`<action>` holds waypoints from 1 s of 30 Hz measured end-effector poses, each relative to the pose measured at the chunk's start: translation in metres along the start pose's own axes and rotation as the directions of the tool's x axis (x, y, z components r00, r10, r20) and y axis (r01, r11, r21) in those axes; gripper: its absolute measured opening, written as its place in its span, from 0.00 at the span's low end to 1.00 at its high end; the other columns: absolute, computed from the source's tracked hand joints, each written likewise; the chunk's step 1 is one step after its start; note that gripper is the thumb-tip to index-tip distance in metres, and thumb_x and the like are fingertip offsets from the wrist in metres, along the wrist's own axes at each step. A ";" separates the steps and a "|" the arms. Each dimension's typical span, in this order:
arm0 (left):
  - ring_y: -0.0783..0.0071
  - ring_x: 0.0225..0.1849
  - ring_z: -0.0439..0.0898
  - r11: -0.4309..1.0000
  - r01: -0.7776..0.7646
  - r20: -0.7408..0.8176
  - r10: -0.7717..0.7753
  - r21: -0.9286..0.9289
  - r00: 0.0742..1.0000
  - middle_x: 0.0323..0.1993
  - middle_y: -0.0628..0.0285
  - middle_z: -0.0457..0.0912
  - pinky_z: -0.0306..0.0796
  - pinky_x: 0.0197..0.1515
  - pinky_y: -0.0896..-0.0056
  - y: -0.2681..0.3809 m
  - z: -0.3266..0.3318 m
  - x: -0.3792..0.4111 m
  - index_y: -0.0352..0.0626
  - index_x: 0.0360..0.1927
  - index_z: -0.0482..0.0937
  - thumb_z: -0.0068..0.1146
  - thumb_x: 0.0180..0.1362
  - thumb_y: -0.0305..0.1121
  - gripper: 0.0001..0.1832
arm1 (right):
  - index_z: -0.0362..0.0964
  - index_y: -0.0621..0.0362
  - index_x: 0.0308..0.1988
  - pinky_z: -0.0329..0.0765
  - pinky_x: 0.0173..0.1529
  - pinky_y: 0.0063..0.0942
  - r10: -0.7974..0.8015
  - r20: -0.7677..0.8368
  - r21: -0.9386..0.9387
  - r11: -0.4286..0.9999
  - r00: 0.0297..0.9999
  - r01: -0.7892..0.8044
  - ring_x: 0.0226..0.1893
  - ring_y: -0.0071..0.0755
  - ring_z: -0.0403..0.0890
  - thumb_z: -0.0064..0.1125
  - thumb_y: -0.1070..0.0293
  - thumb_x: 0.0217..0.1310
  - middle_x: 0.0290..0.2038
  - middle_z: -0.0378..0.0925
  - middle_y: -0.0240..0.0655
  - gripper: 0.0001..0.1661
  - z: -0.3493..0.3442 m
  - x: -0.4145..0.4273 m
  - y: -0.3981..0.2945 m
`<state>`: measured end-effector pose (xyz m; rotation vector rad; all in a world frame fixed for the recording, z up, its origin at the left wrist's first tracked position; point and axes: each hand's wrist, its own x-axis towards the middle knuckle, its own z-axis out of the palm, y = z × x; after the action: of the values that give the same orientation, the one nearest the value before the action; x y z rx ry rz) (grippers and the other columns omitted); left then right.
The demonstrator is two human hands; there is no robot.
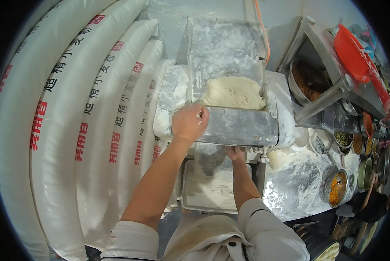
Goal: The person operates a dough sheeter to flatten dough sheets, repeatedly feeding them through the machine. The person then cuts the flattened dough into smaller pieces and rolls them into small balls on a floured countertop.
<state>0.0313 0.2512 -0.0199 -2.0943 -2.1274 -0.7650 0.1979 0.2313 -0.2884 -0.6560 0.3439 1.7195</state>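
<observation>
A mass of pale dough (234, 93) sits in the metal feed tray of a flour-dusted dough sheeter (240, 125). My left hand (190, 120) is curled into a fist against the left end of the machine's front panel, close to the dough's left edge. No object shows in that fist, and flour marks its thumb side. Below the panel, my right hand (236, 153) reaches under the machine by the metal outlet plate (211, 156); its fingers are partly hidden. Beneath the outlet lies a floured metal tray (208, 204).
Large white flour sacks (58, 130) bearing print stand along the left. At right, a floured metal worktop (289, 189) holds a bowl of orange filling (337, 188). Above it, a metal stand (322, 94) carries a red plastic scoop (351, 52). An orange cord (261, 26) hangs behind the machine.
</observation>
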 end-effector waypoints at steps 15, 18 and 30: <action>0.52 0.34 0.83 0.996 -0.030 0.054 0.035 -0.087 0.998 0.29 0.56 0.84 0.76 0.39 0.50 0.028 0.009 0.008 0.47 0.27 0.82 0.55 0.61 0.42 0.12 | 0.77 0.60 0.52 0.80 0.53 0.37 0.066 0.155 -0.291 0.957 0.986 -0.018 0.51 0.39 0.84 0.64 0.69 0.63 0.47 0.84 0.36 0.18 -0.022 -0.109 -0.053; 0.52 0.35 0.83 0.995 -0.017 0.054 0.022 -0.094 0.998 0.29 0.57 0.84 0.76 0.39 0.51 0.027 0.009 0.006 0.48 0.28 0.83 0.55 0.61 0.43 0.13 | 0.73 0.60 0.56 0.84 0.46 0.32 0.084 0.026 -0.411 0.909 0.996 -0.066 0.47 0.37 0.85 0.66 0.76 0.59 0.49 0.83 0.36 0.24 -0.030 -0.139 -0.066; 0.51 0.37 0.83 0.997 0.010 0.079 -0.003 -0.081 0.997 0.30 0.55 0.84 0.76 0.41 0.50 0.026 0.008 0.004 0.47 0.29 0.83 0.52 0.63 0.45 0.16 | 0.68 0.61 0.65 0.71 0.65 0.33 0.095 0.169 -0.752 0.656 0.981 0.066 0.59 0.31 0.78 0.64 0.79 0.60 0.57 0.79 0.33 0.33 -0.096 -0.229 -0.086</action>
<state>0.0587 0.2571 -0.0175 -2.1945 -2.1793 -0.7957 0.3349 0.0184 -0.2196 -1.0698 -0.5697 1.9044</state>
